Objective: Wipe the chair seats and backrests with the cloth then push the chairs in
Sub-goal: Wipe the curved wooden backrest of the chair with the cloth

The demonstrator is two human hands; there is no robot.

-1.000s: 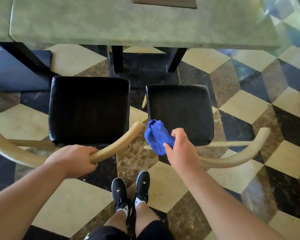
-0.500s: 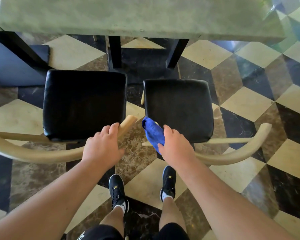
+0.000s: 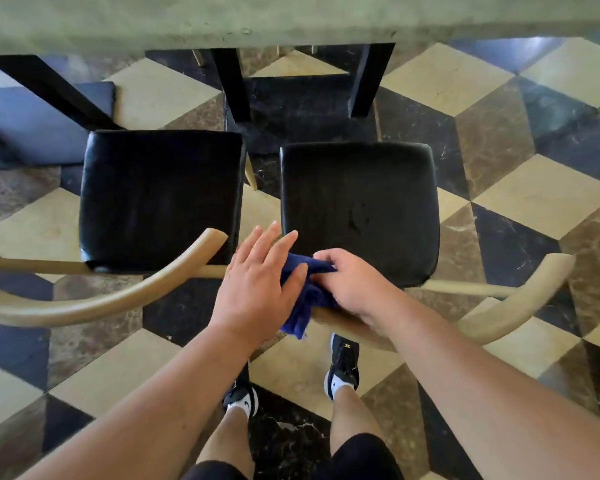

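Table [image 3: 291,15]: a green-grey top is seen along the upper edge, with dark legs below; both chairs are stood clear of it, so neither is judged pushed in yet.
Floor [image 3: 534,202]: cream, brown and black diamond tiles are laid all round.
Left chair [image 3: 160,199]: a black padded seat is shown bare, its pale curved backrest rail left ungripped.
Right chair [image 3: 359,209]: its black seat is set just beside the left one; the near rail is largely hidden under the hands, probably because that rail is being wiped.
Right hand [image 3: 355,285]: fingers are curled down and closed on the cloth, which is pressed against the rail.
Left hand [image 3: 257,285]: it is held open and flat, fingers spread, thumb side laid on the cloth; whether anything is gripped cannot be told.
Cloth [image 3: 303,306]: blue, bunched between both hands, one corner left hanging below the rail.
Shoes [image 3: 343,362]: small pale marks are seen; no writing can be read.
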